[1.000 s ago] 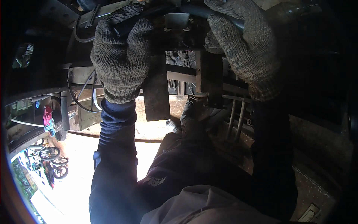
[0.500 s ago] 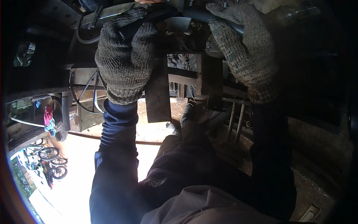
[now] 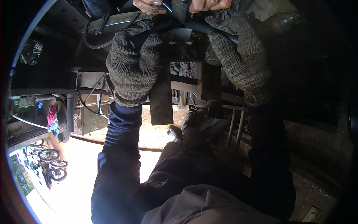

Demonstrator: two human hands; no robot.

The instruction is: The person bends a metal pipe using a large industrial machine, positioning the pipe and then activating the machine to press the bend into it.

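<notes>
Both of my hands wear grey knitted gloves and are raised to a dark curved bar (image 3: 198, 27). My left hand (image 3: 134, 63) is closed round the bar's left part. On the right part, my right hand (image 3: 240, 56) grips it, with the thumb side along the top. Between my hands, a dark upright metal piece (image 3: 181, 13) meets the bar, and a small grey block (image 3: 181, 35) sits just below it. At the top edge, another person's bare hands (image 3: 149, 6) are on either side of the upright piece; what they hold is partly cut off.
Two dark flat plates (image 3: 161, 100) hang below the bar, in front of my legs. A spoked wheel-like frame (image 3: 93, 95) stands to the left. A metal ladder-like rack (image 3: 235, 128) is at the right. Bicycles (image 3: 49, 155) stand outside at the far left, beyond bright ground.
The view has tilted up slightly, bringing more of the other person's hands into sight. My grip on the bar stays the same, and my hands appear a little closer together.
</notes>
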